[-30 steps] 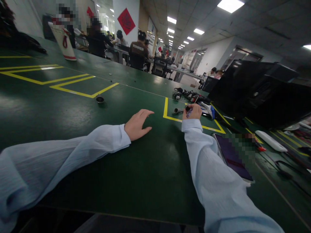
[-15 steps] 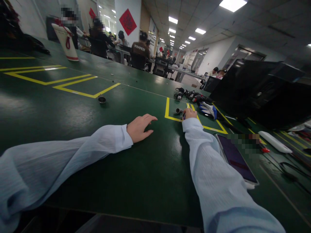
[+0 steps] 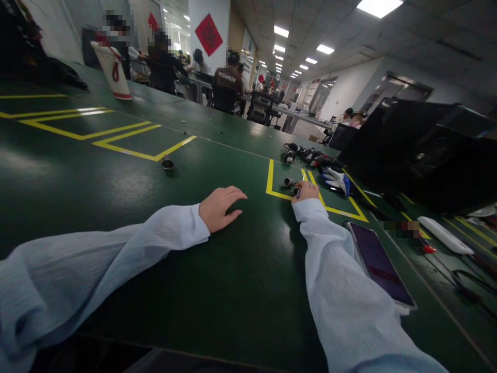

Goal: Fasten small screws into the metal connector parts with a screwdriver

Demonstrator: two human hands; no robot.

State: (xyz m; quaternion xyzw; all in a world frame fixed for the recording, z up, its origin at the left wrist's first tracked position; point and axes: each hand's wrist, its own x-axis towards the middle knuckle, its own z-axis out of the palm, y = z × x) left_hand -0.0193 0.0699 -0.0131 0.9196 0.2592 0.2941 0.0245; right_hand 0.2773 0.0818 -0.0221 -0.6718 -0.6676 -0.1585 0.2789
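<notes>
The right hand [image 3: 306,192], at three o'clock from the left hand, has its fingers bent against a small metal cap [image 3: 296,191] on the tabletop [image 3: 240,290]; I cannot tell whether they grip it. A second cap [image 3: 288,182] lies just beside it, at ten o'clock from the right hand, inside yellow tape [image 3: 269,177]. The left hand [image 3: 222,209] is spread loosely, holding nothing. At its ten o'clock sits a dark metal cup [image 3: 168,164]. A blue-and-white glove [image 3: 337,180] lies at the right hand's two o'clock, a phone [image 3: 382,264] at its four.
</notes>
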